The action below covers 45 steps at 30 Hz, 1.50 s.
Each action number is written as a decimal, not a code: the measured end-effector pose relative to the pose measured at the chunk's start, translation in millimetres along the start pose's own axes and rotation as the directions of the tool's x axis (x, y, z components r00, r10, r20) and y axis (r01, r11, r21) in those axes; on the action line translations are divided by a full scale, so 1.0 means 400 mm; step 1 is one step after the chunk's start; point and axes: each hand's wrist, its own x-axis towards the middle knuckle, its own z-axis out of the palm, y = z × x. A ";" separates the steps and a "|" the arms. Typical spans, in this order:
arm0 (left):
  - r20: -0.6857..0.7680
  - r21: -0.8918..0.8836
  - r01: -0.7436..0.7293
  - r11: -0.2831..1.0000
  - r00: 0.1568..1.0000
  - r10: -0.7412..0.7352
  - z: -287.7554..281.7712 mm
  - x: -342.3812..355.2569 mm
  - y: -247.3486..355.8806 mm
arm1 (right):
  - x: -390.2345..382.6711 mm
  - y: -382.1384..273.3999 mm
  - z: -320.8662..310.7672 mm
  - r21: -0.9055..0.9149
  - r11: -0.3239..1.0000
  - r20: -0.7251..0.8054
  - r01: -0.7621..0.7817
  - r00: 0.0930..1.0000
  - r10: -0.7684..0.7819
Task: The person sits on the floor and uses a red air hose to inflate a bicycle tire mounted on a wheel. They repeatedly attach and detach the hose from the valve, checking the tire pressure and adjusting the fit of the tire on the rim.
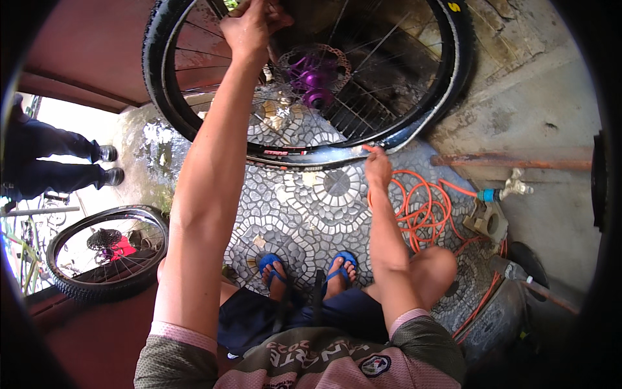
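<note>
A bicycle wheel [451,65] with a purple disc-brake hub [313,84] fills the upper middle of the view. My left hand [253,26] is closed at the upper part of the wheel, over a dark piece I cannot make out. My right hand [377,165] is at the lower right of the tire, fingers curled against its edge. There the tire stands partly apart from the rim [285,152], with a whitish wet film along the opening.
A second wheel [68,285] with a cassette lies at lower left. Another person's dark-trousered legs [61,181] are at far left. A coiled orange hose [421,201] runs to a tap [515,187] at right, below a rusty pipe [512,159]. My sandalled feet stand on pebble-pattern flooring [298,214].
</note>
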 end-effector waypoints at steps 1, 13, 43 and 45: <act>0.041 -0.053 -0.004 0.999 0.999 0.006 0.102 -0.004 -0.015 | 0.054 0.125 0.061 0.064 0.991 -0.114 0.120 0.987 -0.112; 0.058 -0.015 0.012 1.000 0.998 -0.011 0.086 -0.006 -0.022 | 0.022 0.121 0.106 0.053 0.993 -0.034 0.104 0.994 -0.102; 0.334 -0.093 -0.085 0.992 0.936 0.111 0.167 -0.215 0.119 | 0.063 0.133 0.165 0.170 0.983 -0.018 0.073 0.997 -0.071; 0.320 -0.063 -0.090 0.994 0.942 0.106 0.174 -0.203 0.119 | 0.027 0.036 0.227 0.137 0.990 0.012 0.023 1.000 -0.025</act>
